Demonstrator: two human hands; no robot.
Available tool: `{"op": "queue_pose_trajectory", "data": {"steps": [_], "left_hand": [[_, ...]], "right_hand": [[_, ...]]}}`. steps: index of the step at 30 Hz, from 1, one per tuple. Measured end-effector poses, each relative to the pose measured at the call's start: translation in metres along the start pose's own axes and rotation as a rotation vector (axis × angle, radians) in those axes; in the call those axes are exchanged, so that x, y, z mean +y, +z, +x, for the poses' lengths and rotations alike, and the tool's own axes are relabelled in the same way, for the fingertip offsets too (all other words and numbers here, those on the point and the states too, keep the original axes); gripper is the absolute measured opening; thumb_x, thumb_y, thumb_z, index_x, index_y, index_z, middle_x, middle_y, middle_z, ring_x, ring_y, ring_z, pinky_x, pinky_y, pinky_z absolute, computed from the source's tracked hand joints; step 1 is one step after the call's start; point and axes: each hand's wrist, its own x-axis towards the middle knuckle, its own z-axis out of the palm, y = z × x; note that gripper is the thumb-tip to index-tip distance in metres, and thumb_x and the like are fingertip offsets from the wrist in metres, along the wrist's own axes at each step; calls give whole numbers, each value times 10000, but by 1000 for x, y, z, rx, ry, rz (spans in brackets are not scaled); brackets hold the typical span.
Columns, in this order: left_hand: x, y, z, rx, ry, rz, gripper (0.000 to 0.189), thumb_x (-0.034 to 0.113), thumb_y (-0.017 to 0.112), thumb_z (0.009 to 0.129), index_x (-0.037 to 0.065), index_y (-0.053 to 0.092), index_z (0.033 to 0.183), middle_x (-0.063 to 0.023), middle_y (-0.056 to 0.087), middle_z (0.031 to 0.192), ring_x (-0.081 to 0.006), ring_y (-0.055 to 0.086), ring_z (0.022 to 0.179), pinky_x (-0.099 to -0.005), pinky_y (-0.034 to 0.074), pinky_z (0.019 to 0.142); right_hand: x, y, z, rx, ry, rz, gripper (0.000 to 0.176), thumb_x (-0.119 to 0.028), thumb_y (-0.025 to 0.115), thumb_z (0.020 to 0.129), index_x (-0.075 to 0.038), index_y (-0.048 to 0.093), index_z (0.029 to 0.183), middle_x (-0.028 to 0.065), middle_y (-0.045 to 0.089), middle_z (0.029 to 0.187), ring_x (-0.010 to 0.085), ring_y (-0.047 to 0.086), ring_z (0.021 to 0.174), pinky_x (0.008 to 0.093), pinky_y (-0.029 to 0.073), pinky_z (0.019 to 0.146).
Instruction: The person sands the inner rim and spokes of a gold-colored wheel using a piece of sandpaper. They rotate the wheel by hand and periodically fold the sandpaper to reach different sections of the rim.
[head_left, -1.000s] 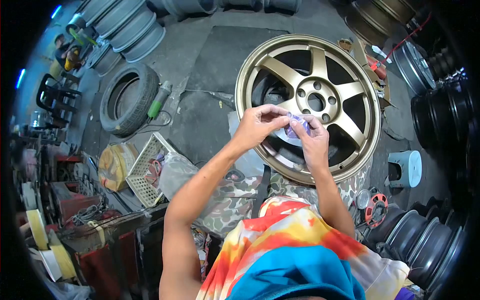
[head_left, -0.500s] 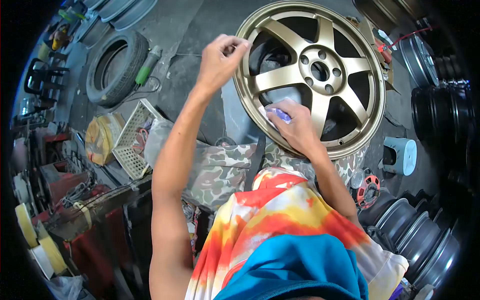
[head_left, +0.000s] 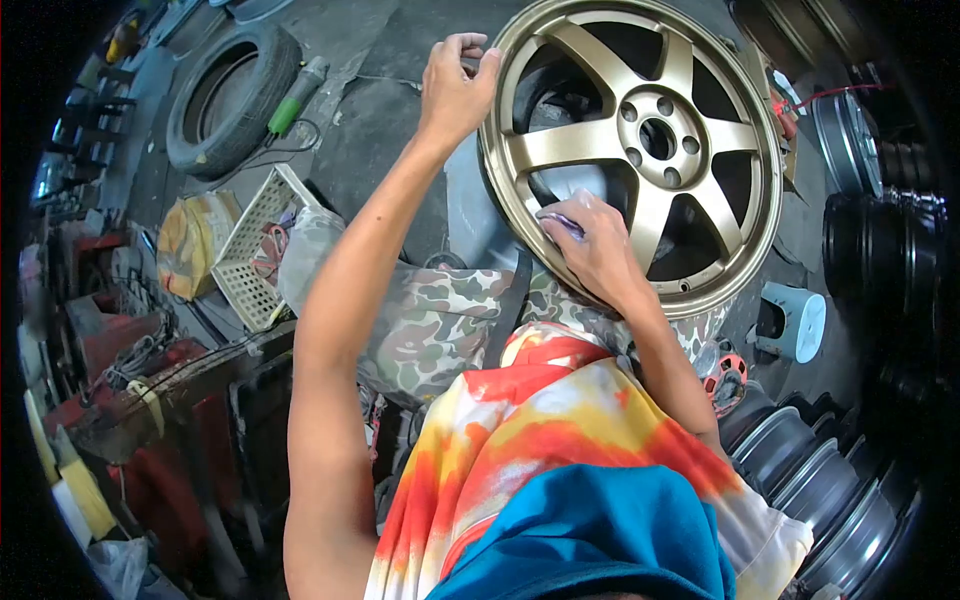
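Note:
A bronze-gold alloy wheel rim (head_left: 570, 143) with six spokes lies tilted in front of me. My right hand (head_left: 600, 250) presses at its near-left lip, fingers closed around a small purple-and-white pad (head_left: 565, 226) that is mostly covered by the fingers. My left hand (head_left: 458, 95) is raised beside the rim's left edge; its fingers are loosely bent and apart from the thumb, with nothing visible between them. The thumb tip is right at the rim's outer edge. Camouflage-cloth trousers (head_left: 430, 325) cover my legs below the rim.
On the floor at left lie a tyre (head_left: 190, 130) and a green grinder-like tool (head_left: 290, 112) with a cord. A cream plastic basket (head_left: 235, 262) stands nearer. A light-blue stool (head_left: 800, 322) is at right, with stacked wheels (head_left: 815, 480) below and dark wheels (head_left: 885, 235) beyond.
My left hand has shifted slightly up and right, its fingers opening a little. The right hand's grip has turned, showing less of the pad. The whole view has shifted slightly.

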Motion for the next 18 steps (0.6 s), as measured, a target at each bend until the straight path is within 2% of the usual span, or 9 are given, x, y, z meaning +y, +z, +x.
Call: {"op": "queue_pose_trajectory", "data": {"steps": [1, 2, 4, 5, 9, 12, 13, 14, 18], "left_hand": [[-3, 4, -1, -15, -40, 13, 475, 353, 684, 968, -1, 649, 1283, -187, 685, 1215, -270, 685, 1083, -383, 520, 936], [-8, 11, -3, -19, -44, 10, 475, 353, 684, 968, -1, 649, 1283, -187, 685, 1215, -270, 685, 1083, -383, 520, 936], [-16, 26, -6, -26, -82, 26, 575, 421, 635, 955, -62, 624, 1267, -279, 656, 1184, -415, 633, 1138, -480, 484, 997], [-6, 24, -9, -97, -145, 30, 628, 470, 590, 971, -85, 616, 1263, -323, 633, 1226, -480, 593, 1186, -518, 448, 1040], [-6, 24, -13, -95, -163, 52, 605, 467, 562, 992, -98, 649, 1190, -348, 631, 1182, -493, 595, 1166, -519, 451, 1030], [-1, 25, -12, -70, -145, 93, 582, 453, 561, 994, -103, 659, 1138, -337, 646, 1127, -494, 607, 1134, -525, 456, 1013], [0, 26, -13, -73, -146, 90, 582, 453, 561, 994, -103, 659, 1138, -337, 646, 1127, -494, 607, 1134, -525, 456, 1013], [0, 26, -15, -81, -137, 73, 554, 445, 564, 993, -84, 667, 1119, -328, 650, 1114, -494, 611, 1118, -529, 459, 998], [-5, 23, -10, -51, -124, 25, 468, 419, 578, 987, -27, 693, 1071, -300, 660, 1087, -489, 623, 1073, -537, 469, 961]], "right_hand": [[3, -1, -1, -35, 15, 6, 163, -147, 692, 929, -32, 742, 1033, 249, 658, 927, 443, 632, 948, 518, 488, 848], [2, -4, -2, -67, 36, 12, 171, -148, 690, 930, -30, 740, 1042, 257, 666, 934, 448, 635, 958, 522, 489, 850], [-6, 1, 7, -29, 85, 10, 178, -150, 687, 929, -21, 737, 1041, 262, 671, 946, 452, 638, 962, 524, 493, 851], [-9, 4, 10, 6, 125, 10, 184, -151, 685, 929, -12, 733, 1040, 268, 676, 958, 456, 642, 965, 526, 497, 852], [-3, -4, 3, -100, 162, 39, 176, -146, 686, 922, 8, 722, 999, 266, 672, 947, 461, 640, 920, 527, 500, 822], [-4, -4, 3, -93, 131, 25, 180, -151, 692, 919, 13, 716, 991, 260, 665, 924, 460, 639, 902, 519, 503, 806], [-2, 5, 8, -30, 120, 15, 186, -153, 693, 919, 12, 717, 1002, 261, 670, 935, 462, 641, 910, 518, 504, 811], [-2, 10, 11, 28, 107, 8, 191, -154, 694, 919, 11, 718, 1013, 262, 675, 946, 465, 643, 918, 517, 505, 815], [-3, -6, -4, -117, 185, -16, 182, -169, 686, 925, -4, 713, 998, 251, 679, 944, 459, 639, 939, 527, 495, 845]]}}
